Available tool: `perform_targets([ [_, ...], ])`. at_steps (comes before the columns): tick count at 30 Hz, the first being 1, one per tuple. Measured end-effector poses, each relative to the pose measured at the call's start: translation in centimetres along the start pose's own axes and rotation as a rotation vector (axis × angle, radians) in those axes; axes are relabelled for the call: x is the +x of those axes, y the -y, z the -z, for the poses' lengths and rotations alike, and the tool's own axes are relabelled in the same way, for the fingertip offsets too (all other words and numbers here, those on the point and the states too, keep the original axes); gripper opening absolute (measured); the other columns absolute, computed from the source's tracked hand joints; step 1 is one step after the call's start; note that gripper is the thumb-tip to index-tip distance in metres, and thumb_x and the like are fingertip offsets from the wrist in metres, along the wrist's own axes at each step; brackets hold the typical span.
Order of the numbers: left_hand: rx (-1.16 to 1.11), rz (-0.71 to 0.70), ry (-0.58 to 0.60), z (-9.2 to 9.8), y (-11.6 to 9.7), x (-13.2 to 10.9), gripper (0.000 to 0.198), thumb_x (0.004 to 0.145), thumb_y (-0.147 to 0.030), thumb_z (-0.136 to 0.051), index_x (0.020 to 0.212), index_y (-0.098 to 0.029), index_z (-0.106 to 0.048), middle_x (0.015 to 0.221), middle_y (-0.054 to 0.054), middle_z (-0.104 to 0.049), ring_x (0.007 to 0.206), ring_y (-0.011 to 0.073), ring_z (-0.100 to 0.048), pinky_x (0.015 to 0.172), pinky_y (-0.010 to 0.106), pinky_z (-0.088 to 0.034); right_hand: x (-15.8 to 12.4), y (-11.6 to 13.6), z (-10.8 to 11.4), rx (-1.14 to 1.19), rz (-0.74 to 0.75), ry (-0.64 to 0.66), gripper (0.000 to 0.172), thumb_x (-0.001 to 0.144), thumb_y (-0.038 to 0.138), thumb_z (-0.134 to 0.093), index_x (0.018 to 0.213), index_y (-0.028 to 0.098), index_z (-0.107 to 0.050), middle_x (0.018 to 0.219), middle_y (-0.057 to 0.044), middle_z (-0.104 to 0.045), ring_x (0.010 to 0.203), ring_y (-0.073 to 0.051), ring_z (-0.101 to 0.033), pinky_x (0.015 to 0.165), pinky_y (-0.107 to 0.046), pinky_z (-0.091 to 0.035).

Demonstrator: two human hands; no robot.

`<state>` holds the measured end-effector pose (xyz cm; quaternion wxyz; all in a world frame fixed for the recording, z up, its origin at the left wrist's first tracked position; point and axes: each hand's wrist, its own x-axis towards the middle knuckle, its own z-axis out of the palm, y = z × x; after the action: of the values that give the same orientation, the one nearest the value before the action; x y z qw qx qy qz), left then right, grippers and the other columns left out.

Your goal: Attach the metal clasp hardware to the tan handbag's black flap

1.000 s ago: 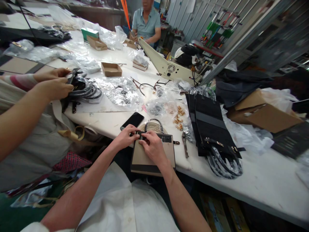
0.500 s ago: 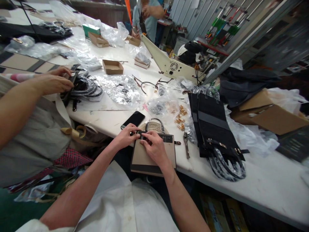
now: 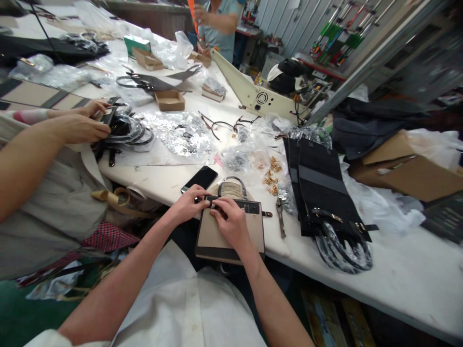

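Observation:
A beige and black bag (image 3: pixel 231 236) lies at the table's front edge, its plastic-wrapped handle (image 3: pixel 232 181) pointing away from me. My left hand (image 3: pixel 191 204) pinches the black strip at the bag's upper left edge. Close beside it, my right hand (image 3: pixel 229 217) has its fingertips together on the same black strip; whatever small part they hold is hidden. A black strap end (image 3: pixel 266 214) sticks out at the bag's right side. Just behind my left hand lies a phone (image 3: pixel 199 179). Right of the bag are pliers (image 3: pixel 280 218) and gold-coloured hardware (image 3: pixel 272 177).
Black bags (image 3: pixel 321 188) with wrapped handles lie on the right. A co-worker's hands (image 3: pixel 87 123) work on a bag at the left. Plastic film (image 3: pixel 181 137), a small open box (image 3: pixel 170 100) and a cream machine (image 3: pixel 253 94) stand farther back. Another person is behind the table.
A dark strip-like piece with a handle now lies behind the small open box. The far person's arm has moved. My hands have hardly moved on the bag.

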<state>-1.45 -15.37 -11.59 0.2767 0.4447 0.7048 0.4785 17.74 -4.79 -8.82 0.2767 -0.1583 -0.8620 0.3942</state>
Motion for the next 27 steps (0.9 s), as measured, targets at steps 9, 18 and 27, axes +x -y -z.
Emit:
perform_targets([
  [9, -0.008, 0.009, 0.011, 0.0, -0.2, 0.0, 0.030, 0.089, -0.040, -0.075, 0.112, -0.023, -0.084, 0.115, 0.007, -0.066, 0.093, 0.0208, -0.065, 0.095, 0.039, -0.056, -0.6, -0.4, -0.6, -0.070, 0.061, -0.017, 0.024, 0.109, 0.021, -0.063, 0.128, 0.025, -0.076, 0.119, -0.010, -0.077, 0.113, -0.024, -0.073, 0.104, -0.039, -0.060],
  [18, 0.010, 0.021, 0.007, 0.0, -0.4, 0.1, 0.030, 0.089, -0.039, -0.074, 0.112, -0.024, -0.084, 0.117, 0.007, -0.066, 0.094, 0.0214, -0.066, 0.095, 0.039, -0.057, -0.3, -0.1, -0.4, -0.116, -0.058, 0.004, 0.028, 0.107, 0.024, -0.066, 0.132, 0.024, -0.079, 0.117, -0.011, -0.073, 0.109, -0.025, -0.071, 0.100, -0.038, -0.059],
  [27, 0.015, 0.023, 0.008, -0.1, -0.1, 0.1, 0.031, 0.089, -0.039, -0.074, 0.113, -0.023, -0.084, 0.117, 0.007, -0.066, 0.094, 0.0210, -0.065, 0.093, 0.039, -0.055, 0.6, -0.1, 0.4, -0.065, -0.025, 0.034, 0.021, 0.104, 0.024, -0.071, 0.121, 0.022, -0.082, 0.107, -0.009, -0.071, 0.099, -0.023, -0.069, 0.091, -0.035, -0.058],
])
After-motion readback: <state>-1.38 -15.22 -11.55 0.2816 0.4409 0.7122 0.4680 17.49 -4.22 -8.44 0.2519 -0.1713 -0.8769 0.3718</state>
